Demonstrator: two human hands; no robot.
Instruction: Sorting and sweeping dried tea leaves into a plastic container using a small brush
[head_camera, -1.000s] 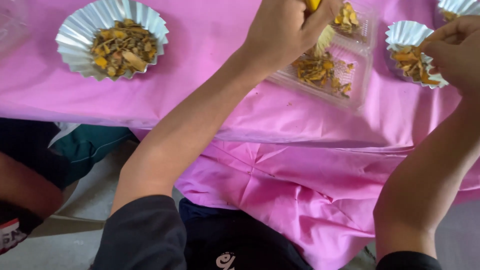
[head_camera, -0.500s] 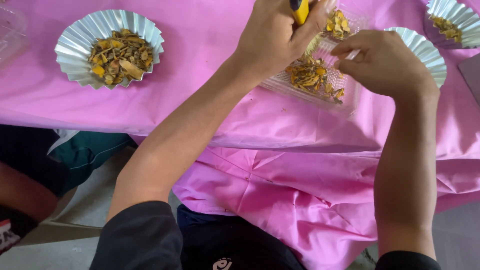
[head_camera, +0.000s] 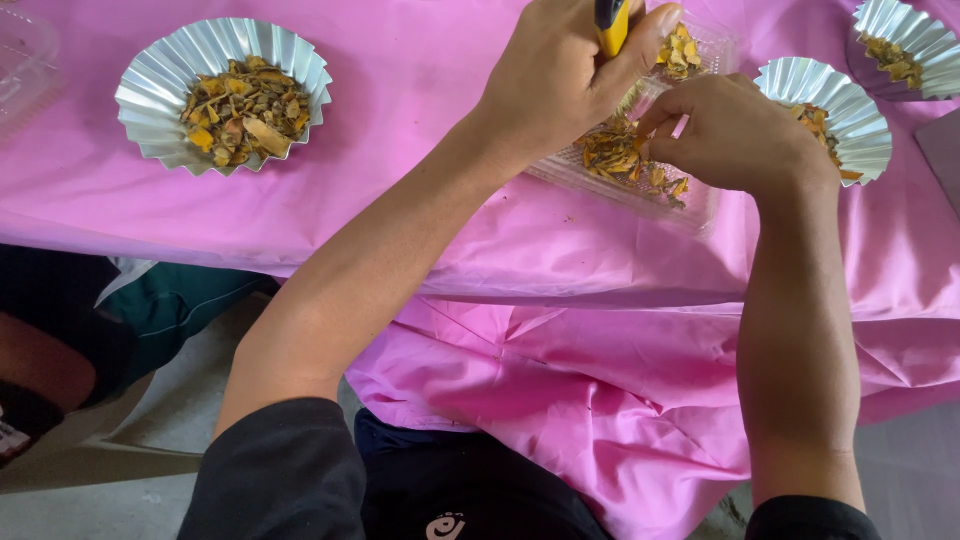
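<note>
At ten o'clock a foil cup (head_camera: 222, 95) of dried yellow-brown chips sits on the pink cloth (head_camera: 420, 200), well apart from the work. At one o'clock the left hand (head_camera: 560, 75) is wrapped around a yellow-handled tool (head_camera: 610, 22); keep it steady over the clear tray (head_camera: 690, 195). The right hand (head_camera: 735, 135) pinches narrowly into the tray's chips (head_camera: 612, 152); best take few at once. Another foil cup (head_camera: 850, 110) waits at two o'clock.

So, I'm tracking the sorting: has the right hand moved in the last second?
Yes. The right hand moved left, off the foil cup onto the clear tray.
</note>
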